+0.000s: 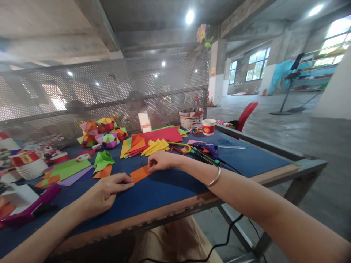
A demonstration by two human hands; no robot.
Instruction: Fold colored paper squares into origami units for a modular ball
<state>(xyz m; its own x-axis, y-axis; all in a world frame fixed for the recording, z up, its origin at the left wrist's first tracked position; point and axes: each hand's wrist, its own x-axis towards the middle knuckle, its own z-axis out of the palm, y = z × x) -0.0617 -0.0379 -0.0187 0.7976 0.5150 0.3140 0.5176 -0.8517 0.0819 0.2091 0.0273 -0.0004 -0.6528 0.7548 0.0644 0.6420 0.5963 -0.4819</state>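
Note:
A small orange paper piece [139,173] lies flat on the blue table top [170,190]. My left hand [105,193] rests on the table with its fingers stretched toward the paper's left end, fingertips touching it. My right hand [161,161] presses on the paper's right end with fingers curled down onto it; a silver bangle [215,178] is on that wrist. A folded green paper shape [102,160] and an orange folded piece [103,171] lie just behind my left hand.
Stacks of coloured paper [153,142], yellow-handled scissors [181,147], a glue gun [207,149], paper balls [101,133], a paper cup [208,126] and a basket [191,117] sit further back. Perforated metal screen [109,91] behind. Cups [29,164] at left. Red chair [245,115] at right.

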